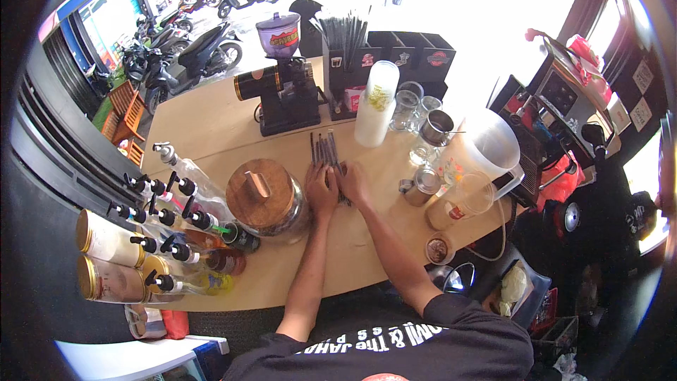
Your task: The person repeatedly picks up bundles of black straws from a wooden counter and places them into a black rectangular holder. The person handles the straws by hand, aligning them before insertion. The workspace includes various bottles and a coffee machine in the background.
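A small bundle of thin black straws lies on the light wooden counter in front of me. My left hand is closed over the bundle, and the straw tops stick out beyond its fingers. Right beside it, my right hand has its fingers bent around the bundle's right side. Lower straw ends show between my wrists. Just left of my left hand stands a glass jar with a round wooden lid. My palms hide the middle of the straws.
Pump bottles and lidded jars crowd the left. A coffee grinder and a black organizer with straws stand behind. Stacked cups, glasses, a metal pitcher and a plastic jug stand right.
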`<action>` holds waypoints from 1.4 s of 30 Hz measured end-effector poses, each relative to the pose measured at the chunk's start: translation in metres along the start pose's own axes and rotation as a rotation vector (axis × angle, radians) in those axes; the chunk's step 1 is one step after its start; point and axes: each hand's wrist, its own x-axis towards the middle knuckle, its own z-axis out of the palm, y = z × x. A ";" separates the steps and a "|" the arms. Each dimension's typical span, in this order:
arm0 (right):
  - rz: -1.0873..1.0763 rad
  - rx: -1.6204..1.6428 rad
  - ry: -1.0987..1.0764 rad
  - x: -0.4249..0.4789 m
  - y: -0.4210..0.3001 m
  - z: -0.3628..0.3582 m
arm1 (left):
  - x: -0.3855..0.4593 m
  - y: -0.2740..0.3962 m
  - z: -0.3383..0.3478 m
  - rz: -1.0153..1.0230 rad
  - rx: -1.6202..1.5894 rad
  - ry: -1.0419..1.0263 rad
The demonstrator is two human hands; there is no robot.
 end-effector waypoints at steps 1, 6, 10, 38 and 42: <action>0.011 0.012 0.013 -0.002 -0.006 -0.006 | 0.001 0.000 0.001 0.000 -0.015 0.005; -0.003 0.148 0.031 -0.004 -0.013 -0.018 | 0.004 0.007 -0.004 -0.024 -0.076 0.001; 0.165 0.356 -0.049 -0.005 -0.022 -0.026 | 0.008 0.010 -0.007 0.013 -0.153 0.031; -0.368 0.728 -0.118 0.055 -0.064 -0.116 | 0.102 0.148 -0.056 0.174 -0.426 0.036; -0.578 0.618 0.020 0.109 -0.105 -0.156 | 0.162 0.198 -0.076 0.281 -0.456 0.095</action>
